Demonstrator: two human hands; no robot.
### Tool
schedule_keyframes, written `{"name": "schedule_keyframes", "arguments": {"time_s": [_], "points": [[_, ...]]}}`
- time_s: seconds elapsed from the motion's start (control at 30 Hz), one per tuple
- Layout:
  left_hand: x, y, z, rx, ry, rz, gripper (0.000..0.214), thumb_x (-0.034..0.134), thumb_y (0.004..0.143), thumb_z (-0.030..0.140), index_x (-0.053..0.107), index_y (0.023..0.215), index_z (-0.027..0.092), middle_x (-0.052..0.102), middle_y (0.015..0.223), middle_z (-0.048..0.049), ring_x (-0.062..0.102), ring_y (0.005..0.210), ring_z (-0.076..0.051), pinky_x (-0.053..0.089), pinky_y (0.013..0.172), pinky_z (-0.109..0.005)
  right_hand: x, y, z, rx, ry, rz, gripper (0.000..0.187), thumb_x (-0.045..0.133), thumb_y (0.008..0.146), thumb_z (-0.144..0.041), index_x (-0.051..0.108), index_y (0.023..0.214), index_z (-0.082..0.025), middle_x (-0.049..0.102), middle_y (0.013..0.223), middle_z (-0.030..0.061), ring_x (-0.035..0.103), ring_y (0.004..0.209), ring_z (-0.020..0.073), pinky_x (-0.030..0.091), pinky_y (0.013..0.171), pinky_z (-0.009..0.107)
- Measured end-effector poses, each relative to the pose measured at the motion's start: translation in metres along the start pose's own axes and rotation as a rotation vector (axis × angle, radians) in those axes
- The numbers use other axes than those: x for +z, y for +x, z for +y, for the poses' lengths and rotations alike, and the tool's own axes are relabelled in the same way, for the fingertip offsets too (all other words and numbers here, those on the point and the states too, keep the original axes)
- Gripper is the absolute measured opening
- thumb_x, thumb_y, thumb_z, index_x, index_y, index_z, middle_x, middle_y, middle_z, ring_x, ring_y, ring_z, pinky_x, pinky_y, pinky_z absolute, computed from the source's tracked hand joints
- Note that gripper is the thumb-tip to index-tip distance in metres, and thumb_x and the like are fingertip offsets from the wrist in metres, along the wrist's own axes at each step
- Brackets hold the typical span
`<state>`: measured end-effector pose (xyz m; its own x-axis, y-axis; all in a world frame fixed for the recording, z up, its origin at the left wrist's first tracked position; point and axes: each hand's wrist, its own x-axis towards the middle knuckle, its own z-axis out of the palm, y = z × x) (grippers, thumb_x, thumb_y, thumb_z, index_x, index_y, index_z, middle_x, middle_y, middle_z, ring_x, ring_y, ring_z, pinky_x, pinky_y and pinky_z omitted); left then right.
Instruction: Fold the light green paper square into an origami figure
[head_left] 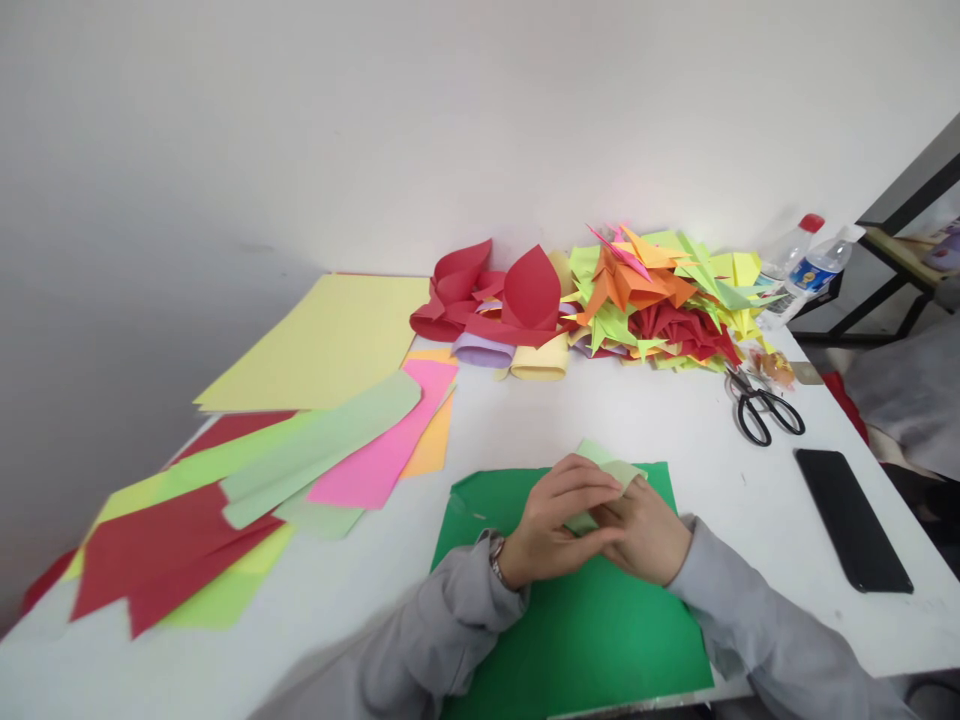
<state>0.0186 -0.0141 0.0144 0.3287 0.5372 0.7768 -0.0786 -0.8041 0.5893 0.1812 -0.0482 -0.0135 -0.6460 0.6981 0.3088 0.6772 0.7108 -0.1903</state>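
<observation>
My left hand (559, 520) and my right hand (641, 525) meet over a green sheet (592, 640) near the table's front edge. Between them is a piece of pale green paper (598, 453), bent or curled, with its upper part showing above the fingers. Both hands are closed round this paper, the left from one side and the right from the other. The fingers overlap and hide most of it, so its full shape cannot be made out.
Loose coloured paper strips (322, 450) and a large yellow sheet (330, 330) lie left. Curled red paper shapes (531, 290) and a pile of folded paper pieces (660, 300) stand by the wall. Scissors (761, 405), a black phone (851, 520) and bottles (814, 268) are right.
</observation>
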Motion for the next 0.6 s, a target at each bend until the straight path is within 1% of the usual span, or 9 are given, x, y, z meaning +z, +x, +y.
{"name": "schedule_keyframes", "arguments": {"time_s": [0.1, 0.2, 0.33, 0.47, 0.6], "points": [[-0.0045, 0.0028, -0.0013, -0.035, 0.009, -0.011, 0.026, 0.066, 0.082, 0.019, 0.063, 0.107, 0.016, 0.069, 0.093, -0.0123, 0.061, 0.085, -0.022, 0.053, 0.073, -0.04, -0.0041, 0.0009, -0.0008, 0.002, -0.005, -0.007, 0.043, 0.055, 0.091, -0.039, 0.056, 0.123, -0.01, 0.062, 0.119, 0.0169, 0.051, 0.115, 0.0295, 0.045, 0.094, 0.047], [-0.0059, 0.0033, -0.0025, -0.053, 0.004, -0.024, 0.019, 0.06, 0.084, 0.013, 0.065, 0.102, 0.016, 0.069, 0.092, -0.0112, 0.061, 0.084, -0.021, 0.053, 0.073, -0.039, -0.0026, -0.0001, 0.0001, -0.012, -0.011, 0.0, 0.042, 0.06, 0.088, -0.041, 0.059, 0.119, -0.012, 0.063, 0.117, 0.0158, 0.05, 0.117, 0.0305, 0.044, 0.095, 0.048], [-0.0039, 0.0011, -0.0046, -0.075, 0.0, -0.017, 0.014, 0.06, 0.084, 0.01, 0.066, 0.094, 0.016, 0.07, 0.088, -0.0098, 0.06, 0.082, -0.02, 0.053, 0.072, -0.038, 0.0026, -0.0027, 0.0021, -0.015, -0.023, -0.013, 0.035, 0.063, 0.086, -0.042, 0.065, 0.106, -0.013, 0.067, 0.105, 0.0143, 0.055, 0.109, 0.0305, 0.045, 0.094, 0.049], [-0.0022, 0.0013, -0.0051, -0.056, 0.022, -0.015, 0.014, 0.06, 0.085, 0.007, 0.066, 0.091, 0.017, 0.07, 0.087, -0.0083, 0.06, 0.08, -0.019, 0.054, 0.071, -0.037, 0.0029, -0.0029, 0.0021, -0.015, -0.025, -0.016, 0.036, 0.064, 0.085, -0.042, 0.065, 0.106, -0.012, 0.068, 0.104, 0.0142, 0.056, 0.107, 0.0308, 0.045, 0.094, 0.048], [-0.0013, 0.0019, -0.0036, -0.014, 0.04, -0.018, 0.015, 0.06, 0.084, 0.005, 0.065, 0.092, 0.017, 0.07, 0.088, -0.0084, 0.06, 0.081, -0.018, 0.054, 0.071, -0.036, 0.0014, -0.0017, 0.0014, -0.019, -0.02, 0.011, 0.036, 0.063, 0.087, -0.042, 0.065, 0.106, -0.011, 0.068, 0.106, 0.0143, 0.056, 0.108, 0.031, 0.045, 0.094, 0.048]]}}
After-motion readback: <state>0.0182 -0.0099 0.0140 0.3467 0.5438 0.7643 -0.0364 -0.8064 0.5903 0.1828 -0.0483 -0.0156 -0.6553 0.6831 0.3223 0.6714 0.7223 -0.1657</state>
